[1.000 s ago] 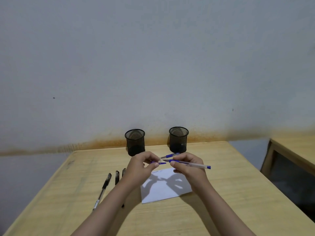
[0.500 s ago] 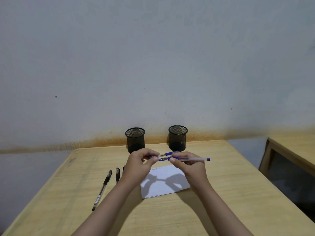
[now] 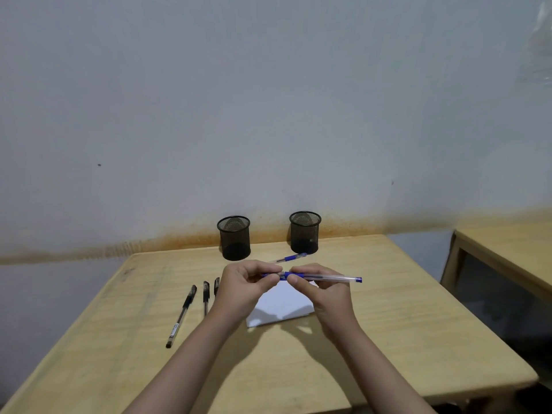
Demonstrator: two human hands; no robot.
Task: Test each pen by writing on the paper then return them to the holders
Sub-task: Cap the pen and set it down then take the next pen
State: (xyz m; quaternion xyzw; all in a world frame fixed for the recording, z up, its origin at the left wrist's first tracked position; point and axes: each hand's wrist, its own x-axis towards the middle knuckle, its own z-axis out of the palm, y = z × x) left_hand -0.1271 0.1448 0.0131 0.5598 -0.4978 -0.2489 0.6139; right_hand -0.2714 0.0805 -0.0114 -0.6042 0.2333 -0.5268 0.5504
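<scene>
Both hands met over the desk [image 3: 403,309], just above the white paper [image 3: 280,306]. The left hand [image 3: 242,286] had its fingers curled round the blue cap end of a blue pen [image 3: 325,277], and the right hand [image 3: 322,289] pinched the same pen at its blue collar between thumb and forefinger, so that the clear barrel stuck out level toward the right. Each grip was closed on the pen, with no slack that I could see. Whether the cap was coming off or going on I could not tell from where the fingers covered it.

A second blue pen [image 3: 288,258] lay on the desk beyond the hands, near the foot of the right holder [image 3: 305,232]. Three black pens [image 3: 181,316] lay side by side to the left of the paper, partly behind the left forearm. The left holder [image 3: 234,237] stood near the wall; both holders looked empty, though the mesh hid their depths.

By my reckoning the work was early: one pen in hand at its cap, the rest waiting. The next move called for a straight pull or push along the barrel, then either nib to paper or pen to holder.
</scene>
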